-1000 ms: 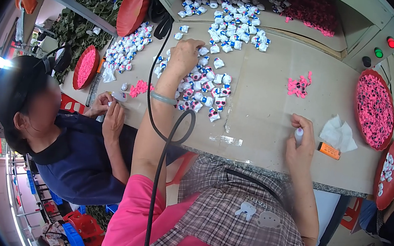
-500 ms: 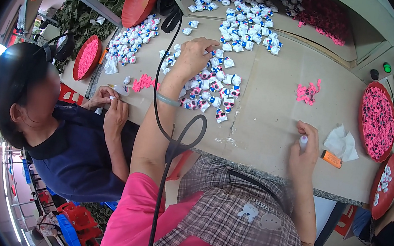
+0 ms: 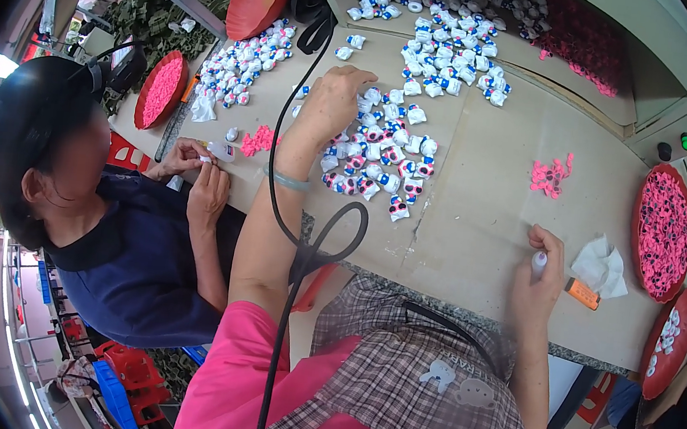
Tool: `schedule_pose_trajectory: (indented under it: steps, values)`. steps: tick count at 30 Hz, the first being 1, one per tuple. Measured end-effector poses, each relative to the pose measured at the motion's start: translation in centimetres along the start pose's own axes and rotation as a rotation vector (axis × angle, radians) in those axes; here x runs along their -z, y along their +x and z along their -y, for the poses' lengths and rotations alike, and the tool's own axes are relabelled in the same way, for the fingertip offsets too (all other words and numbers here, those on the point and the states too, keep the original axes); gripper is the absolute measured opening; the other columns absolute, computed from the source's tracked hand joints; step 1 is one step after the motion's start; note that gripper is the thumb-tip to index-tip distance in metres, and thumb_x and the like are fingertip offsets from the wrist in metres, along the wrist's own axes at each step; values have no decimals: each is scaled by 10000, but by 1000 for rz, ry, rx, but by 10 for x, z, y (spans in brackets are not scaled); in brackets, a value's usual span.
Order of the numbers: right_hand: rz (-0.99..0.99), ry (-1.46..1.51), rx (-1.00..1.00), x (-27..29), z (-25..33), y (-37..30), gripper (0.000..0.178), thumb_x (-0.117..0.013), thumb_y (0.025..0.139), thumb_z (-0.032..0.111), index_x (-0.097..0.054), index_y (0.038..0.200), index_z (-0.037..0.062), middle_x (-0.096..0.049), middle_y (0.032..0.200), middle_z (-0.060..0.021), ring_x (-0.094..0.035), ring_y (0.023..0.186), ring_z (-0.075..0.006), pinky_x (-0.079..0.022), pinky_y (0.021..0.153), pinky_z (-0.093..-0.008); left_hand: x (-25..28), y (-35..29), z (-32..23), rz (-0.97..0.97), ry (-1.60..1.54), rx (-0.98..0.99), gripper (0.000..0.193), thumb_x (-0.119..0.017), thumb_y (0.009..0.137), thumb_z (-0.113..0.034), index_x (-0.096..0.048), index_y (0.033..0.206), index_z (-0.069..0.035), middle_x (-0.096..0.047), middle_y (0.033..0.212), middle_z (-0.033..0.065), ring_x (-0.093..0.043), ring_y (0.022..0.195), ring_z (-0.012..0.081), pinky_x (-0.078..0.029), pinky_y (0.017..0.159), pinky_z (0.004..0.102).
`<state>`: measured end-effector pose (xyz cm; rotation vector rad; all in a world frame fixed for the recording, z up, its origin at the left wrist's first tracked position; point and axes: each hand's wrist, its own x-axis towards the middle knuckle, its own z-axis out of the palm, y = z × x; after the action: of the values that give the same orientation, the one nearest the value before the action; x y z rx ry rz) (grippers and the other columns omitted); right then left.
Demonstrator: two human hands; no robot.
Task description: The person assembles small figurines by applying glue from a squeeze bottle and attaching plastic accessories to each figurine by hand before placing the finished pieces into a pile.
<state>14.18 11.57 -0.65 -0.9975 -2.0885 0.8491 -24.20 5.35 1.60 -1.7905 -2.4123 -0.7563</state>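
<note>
My left hand (image 3: 332, 110) reaches over small white, blue and pink figures (image 3: 382, 155) spread on the table. Its visible fingers stretch to the right and look open, though their tips partly hide behind the hand; some figures lie under or beside it. Near the table's front edge, my right hand (image 3: 541, 279) is closed around a small white bottle (image 3: 539, 264), whose rounded end sticks up between thumb and fingers. A little cluster of pink pieces (image 3: 547, 180) lies beyond the right hand.
More figures (image 3: 447, 52) heap toward the back shelf. At right are a red tray of pink pieces (image 3: 662, 230), a tissue (image 3: 600, 265), an orange box (image 3: 582, 294) and another red tray (image 3: 676, 371). A co-worker (image 3: 137, 242) sits at left. A black cable (image 3: 278, 122) hangs across the view.
The view has shifted a little, moving the table rightward in it. Against the table, my left hand has moved slightly left, covering figures that showed beside it. My right hand still holds the bottle.
</note>
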Motion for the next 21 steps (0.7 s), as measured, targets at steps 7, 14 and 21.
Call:
schedule_pose_trajectory:
  steps: [7, 14, 21]
  values:
    - [18, -7, 1, 0, 2, 1, 479, -436, 687, -132, -539, 1136, 0, -565, 1053, -158, -599, 960, -264, -481, 823, -329, -8, -1, 1, 27, -63, 24, 279, -519, 807, 16, -678, 1017, -74, -667, 963, 145, -623, 922, 324, -485, 804, 400]
    - [6, -17, 1, 1, 2, 1, 481, -439, 685, -137, -537, 1137, -2, -565, 1052, -156, -600, 960, -264, -483, 822, -328, 2, 1, -16, 167, -235, 107, 300, -613, 804, -30, -644, 1102, -18, -666, 1064, 137, -647, 969, 236, -497, 862, 333]
    - [26, -20, -7, 4, -1, 0, 446, -541, 730, -107, -538, 1163, -2, -552, 1140, -171, -572, 1049, -308, -454, 910, -348, -22, 7, -25, -43, -81, -88, 237, -605, 761, -23, -670, 981, -83, -625, 1028, 72, -554, 1040, 258, -379, 940, 424]
